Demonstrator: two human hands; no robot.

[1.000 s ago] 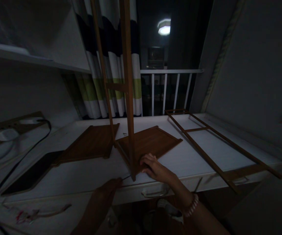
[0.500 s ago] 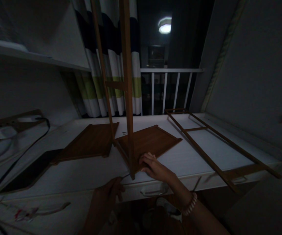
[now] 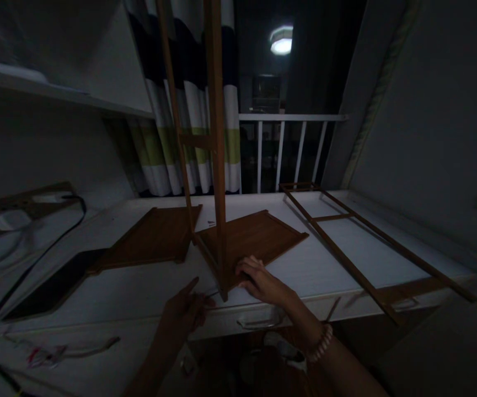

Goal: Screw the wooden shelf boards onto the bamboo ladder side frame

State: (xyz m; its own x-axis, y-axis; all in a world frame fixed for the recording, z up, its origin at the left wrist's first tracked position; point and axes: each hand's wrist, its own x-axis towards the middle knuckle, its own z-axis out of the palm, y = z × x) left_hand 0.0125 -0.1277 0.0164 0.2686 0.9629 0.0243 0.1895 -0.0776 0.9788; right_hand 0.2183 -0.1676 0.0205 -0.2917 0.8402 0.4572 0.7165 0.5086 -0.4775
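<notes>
A tall brown wooden frame (image 3: 216,138) stands upright on the white table (image 3: 325,264), its foot at the corner of a brown shelf board (image 3: 255,240). My right hand (image 3: 258,281) presses down on that board's near corner, fingers curled over the edge. My left hand (image 3: 186,311) sits at the table's front edge just left of the frame's foot, index finger raised, pinching a thin dark tool whose tip points at the foot; the tool is too small and dark to name.
A second brown board (image 3: 153,240) lies left of the frame. Another ladder-like wooden frame (image 3: 358,242) lies flat on the right. A dark flat slab (image 3: 52,289) and cables (image 3: 48,248) lie at the left. A white railing (image 3: 291,149) and striped curtain (image 3: 188,138) stand behind.
My left hand has risen to the table's edge and closer to the frame's foot, with its index finger now lifted. The right hand and the frame have stayed put.
</notes>
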